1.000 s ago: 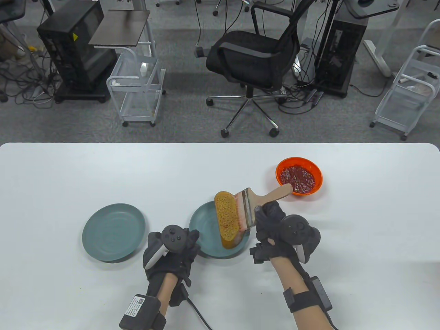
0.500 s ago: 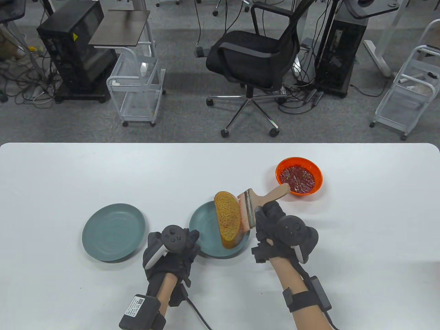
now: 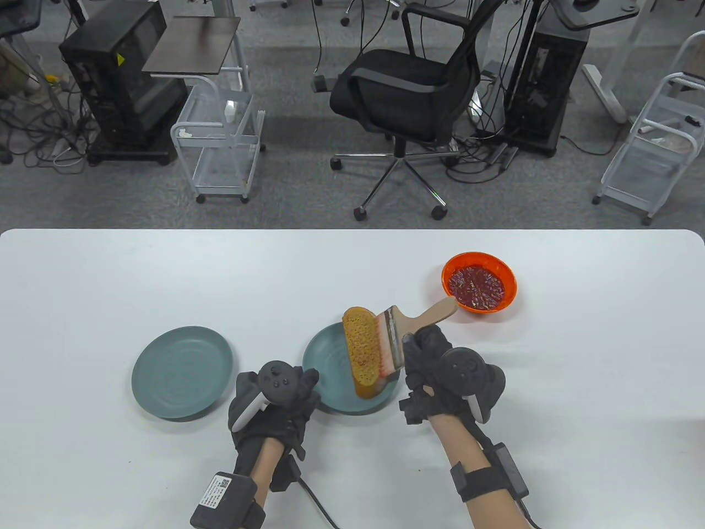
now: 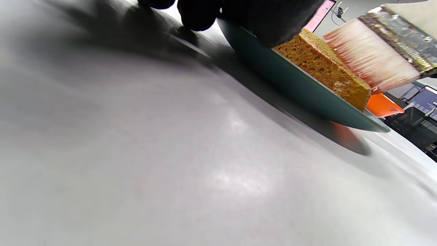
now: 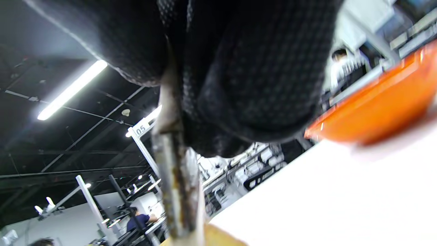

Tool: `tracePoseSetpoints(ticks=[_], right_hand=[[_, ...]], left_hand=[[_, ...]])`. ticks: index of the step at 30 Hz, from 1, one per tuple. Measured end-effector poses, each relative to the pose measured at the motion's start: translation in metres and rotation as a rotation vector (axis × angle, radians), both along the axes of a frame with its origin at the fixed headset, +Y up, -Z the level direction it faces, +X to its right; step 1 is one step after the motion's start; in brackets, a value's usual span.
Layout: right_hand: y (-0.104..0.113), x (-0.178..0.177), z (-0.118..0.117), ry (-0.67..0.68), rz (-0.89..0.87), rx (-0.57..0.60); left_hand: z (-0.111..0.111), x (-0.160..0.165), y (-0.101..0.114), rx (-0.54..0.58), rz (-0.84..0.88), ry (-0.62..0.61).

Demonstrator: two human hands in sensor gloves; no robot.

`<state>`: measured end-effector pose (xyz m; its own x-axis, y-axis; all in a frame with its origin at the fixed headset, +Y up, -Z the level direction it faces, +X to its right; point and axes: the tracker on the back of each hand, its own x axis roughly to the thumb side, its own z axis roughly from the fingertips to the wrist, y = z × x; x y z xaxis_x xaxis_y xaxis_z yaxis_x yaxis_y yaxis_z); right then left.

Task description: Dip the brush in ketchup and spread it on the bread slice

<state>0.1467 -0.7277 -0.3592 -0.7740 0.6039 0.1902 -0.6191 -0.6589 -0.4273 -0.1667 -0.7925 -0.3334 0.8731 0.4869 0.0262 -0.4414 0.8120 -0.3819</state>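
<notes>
A bread slice [image 3: 362, 350] lies on a teal plate [image 3: 330, 380] at the table's middle; it also shows in the left wrist view [image 4: 324, 70]. My right hand [image 3: 432, 358] grips a wide wooden brush [image 3: 410, 325] by its handle, the reddened bristles [image 3: 380, 347] lying on the bread's right side; the bristles show in the left wrist view [image 4: 368, 61]. My left hand [image 3: 286, 394] holds the plate's near-left rim [image 4: 259, 65]. An orange bowl of ketchup [image 3: 478, 282] stands behind the brush, to the right.
A second teal plate [image 3: 182, 372] with nothing on it sits to the left. The white table's [image 3: 578, 358] far edge borders a floor with an office chair [image 3: 410, 88] and carts.
My right hand has drawn the brush slightly left and toward me across the bread. The left hand and plate have not moved.
</notes>
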Motion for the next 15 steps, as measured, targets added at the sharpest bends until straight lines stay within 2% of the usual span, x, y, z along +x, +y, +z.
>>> tracePoseSetpoints(ticks=[2, 6, 7, 11, 15], right_hand=[[0.001, 0.003, 0.000, -0.003, -0.040, -0.002], [-0.013, -0.012, -0.003, 0.112, -0.297, -0.124], [-0.017, -0.018, -0.003, 0.137, -0.316, -0.151], [-0.021, -0.029, -0.003, 0.140, -0.215, -0.161], [-0.011, -0.015, -0.002, 0.078, -0.142, -0.072]], left_hand=[[0.000, 0.000, 0.000, -0.003, -0.002, -0.001], [0.000, 0.000, 0.000, -0.003, 0.000, -0.001], [0.000, 0.000, 0.000, -0.002, 0.000, -0.001], [0.000, 0.000, 0.000, -0.003, 0.000, -0.006], [0.000, -0.001, 0.000, -0.001, 0.005, -0.007]])
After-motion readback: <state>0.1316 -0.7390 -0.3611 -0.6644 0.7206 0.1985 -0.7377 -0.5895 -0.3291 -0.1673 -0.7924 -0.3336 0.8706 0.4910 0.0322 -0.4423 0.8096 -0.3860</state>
